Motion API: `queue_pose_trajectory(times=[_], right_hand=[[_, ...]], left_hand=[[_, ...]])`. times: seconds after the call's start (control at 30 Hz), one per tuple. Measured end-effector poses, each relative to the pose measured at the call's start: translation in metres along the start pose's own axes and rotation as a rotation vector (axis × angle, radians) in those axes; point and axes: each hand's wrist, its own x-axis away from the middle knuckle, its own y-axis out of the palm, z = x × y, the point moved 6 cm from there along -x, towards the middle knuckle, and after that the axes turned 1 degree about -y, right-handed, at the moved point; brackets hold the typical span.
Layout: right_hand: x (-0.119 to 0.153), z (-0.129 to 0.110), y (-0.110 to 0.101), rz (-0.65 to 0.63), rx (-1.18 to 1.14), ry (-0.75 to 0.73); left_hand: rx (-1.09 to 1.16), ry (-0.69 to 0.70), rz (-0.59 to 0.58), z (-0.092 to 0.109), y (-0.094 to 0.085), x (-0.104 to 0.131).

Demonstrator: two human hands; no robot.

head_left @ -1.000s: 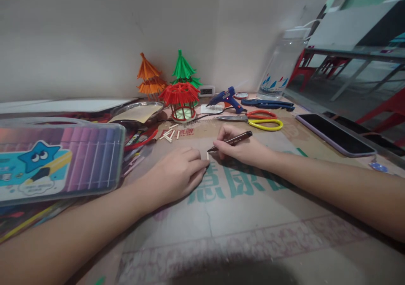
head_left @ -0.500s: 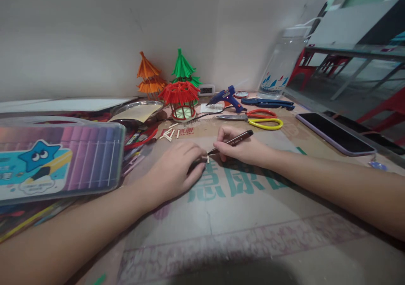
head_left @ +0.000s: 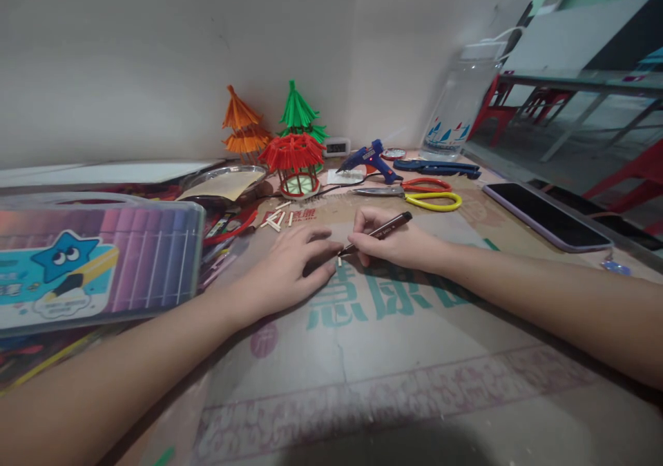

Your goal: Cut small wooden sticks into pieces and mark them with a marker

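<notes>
My right hand [head_left: 386, 237] is closed around a dark brown marker pen [head_left: 391, 227], its tip pointing down and left. Right at that tip, a small pale wooden stick [head_left: 340, 261] lies on the table. My left hand [head_left: 298, 266] rests palm down, with index finger and thumb curved towards each other; their tips hold the stick steady against the table. Part of the stick is hidden by the fingertip and pen. Beyond my left hand lies a small pile of similar sticks [head_left: 274, 221].
A case of coloured markers [head_left: 155, 259] lies on the left. Behind stand red [head_left: 294, 154], green [head_left: 298, 107] and orange [head_left: 241, 110] pavilion models, a blue glue gun [head_left: 370, 161], scissors [head_left: 432, 200] and a water bottle [head_left: 448, 114]. A phone [head_left: 543, 217] lies on the right.
The fingers of my left hand have spread slightly and shifted at the stick. My right hand keeps the pen at nearly the same place. The view has moved a little.
</notes>
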Motion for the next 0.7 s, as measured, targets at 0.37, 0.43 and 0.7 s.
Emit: queue_pose_trajectory(times=[0.37, 0.43, 0.7], right_hand=[[0.0036, -0.003, 0.0003, -0.001, -0.049, 0.016], [0.0025, -0.003, -0.0026, 0.057, -0.03, 0.007], [0.0024, -0.0023, 0.0022, -0.038, -0.035, 0.001]], left_hand=[[0.002, 0.003, 0.006, 0.0003, -0.0007, -0.0001], [0.002, 0.005, 0.012, 0.0013, -0.0014, -0.0006], [-0.005, -0.001, 0.017, -0.0003, -0.0008, -0.0001]])
